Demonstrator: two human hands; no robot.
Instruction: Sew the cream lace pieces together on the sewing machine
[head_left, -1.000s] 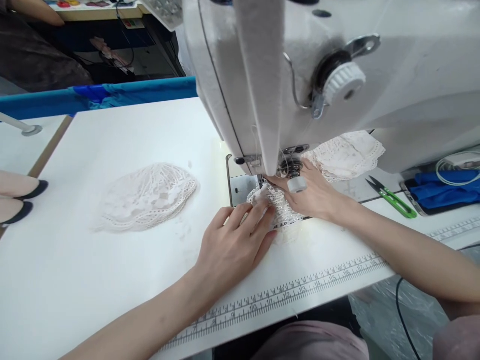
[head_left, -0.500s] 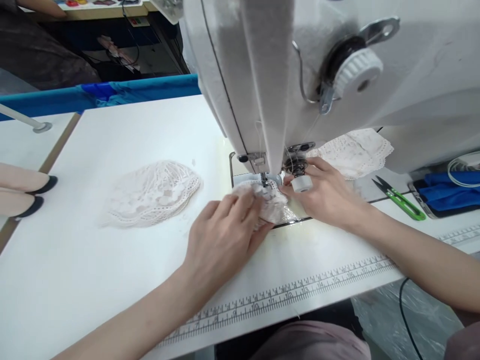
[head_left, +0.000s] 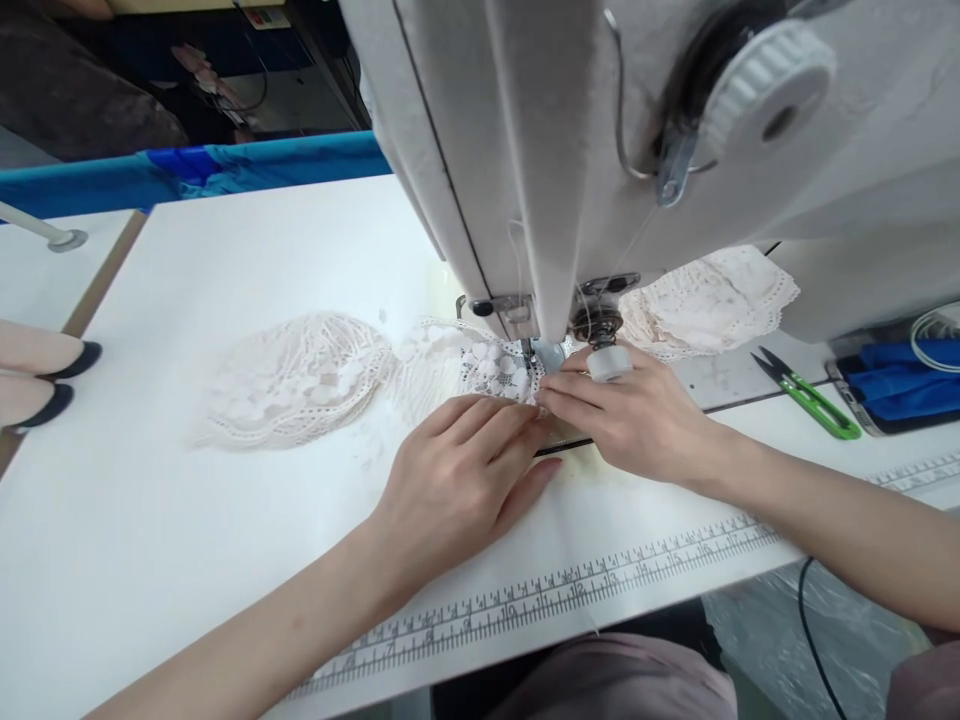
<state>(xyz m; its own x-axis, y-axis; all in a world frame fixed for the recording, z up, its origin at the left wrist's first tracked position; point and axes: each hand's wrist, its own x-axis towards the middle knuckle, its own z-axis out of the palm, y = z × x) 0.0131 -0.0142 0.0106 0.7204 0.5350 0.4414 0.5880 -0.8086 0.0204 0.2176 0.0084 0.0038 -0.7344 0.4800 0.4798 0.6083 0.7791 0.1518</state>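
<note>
A white lace piece [head_left: 491,372] lies spread under the presser foot [head_left: 529,352] of the sewing machine [head_left: 480,150]. My left hand [head_left: 469,475] is on its near edge, fingers curled over the lace and thumb lower down on the table side. My right hand [head_left: 641,415] pinches the lace edge just right of the needle; its fingertips almost meet those of the left. Part of the lace is hidden beneath the fingers. Left of it, a pile of similar lace pieces [head_left: 292,385] touches or overlaps its end.
More lace pieces [head_left: 712,300] lie behind the right hand under the machine arm. Green thread snips [head_left: 814,400] and a dark tray with blue cloth [head_left: 900,370] are at the right. A printed ruler [head_left: 510,610] runs along the front edge. Two pale, black-tipped objects [head_left: 45,370] jut in at left.
The lace, bunched under my left hand before, now lies spread out flat leftward from the needle. My left hand has opened out slightly and sits lower on the lace's near edge. The view has shifted slightly.
</note>
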